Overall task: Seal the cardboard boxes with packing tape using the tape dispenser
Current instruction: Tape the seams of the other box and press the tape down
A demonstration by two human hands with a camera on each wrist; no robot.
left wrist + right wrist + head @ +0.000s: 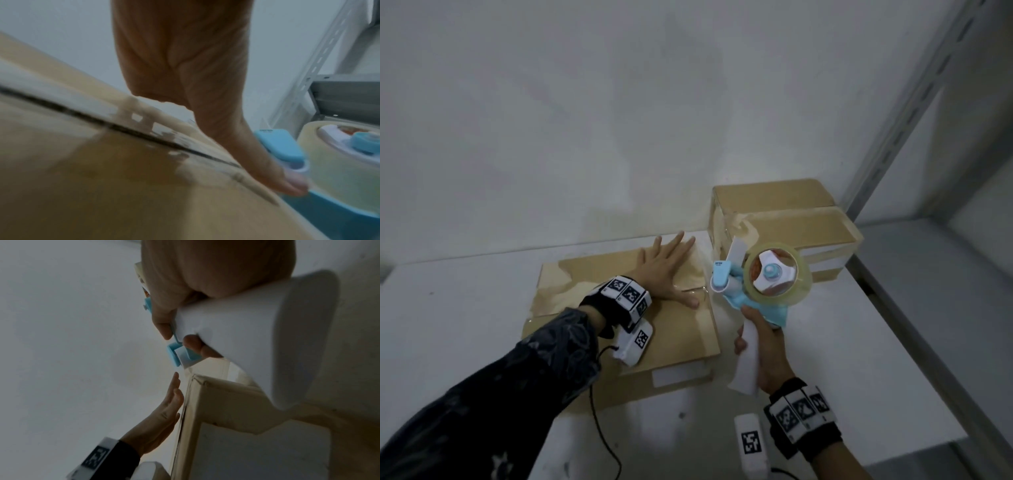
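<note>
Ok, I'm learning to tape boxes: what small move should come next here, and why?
Probably bring the tape dispenser down onto the near box at its seam. The left hand lies flat on the flaps, and the right hand holds the dispenser just beside the box's edge.

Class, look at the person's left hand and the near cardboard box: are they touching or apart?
Touching. In the head view the left hand lies flat, fingers spread, on top of the near cardboard box; the right wrist view shows its palm against that surface.

Head view looks down from above; both close wrist views share the near box (674,329).
</note>
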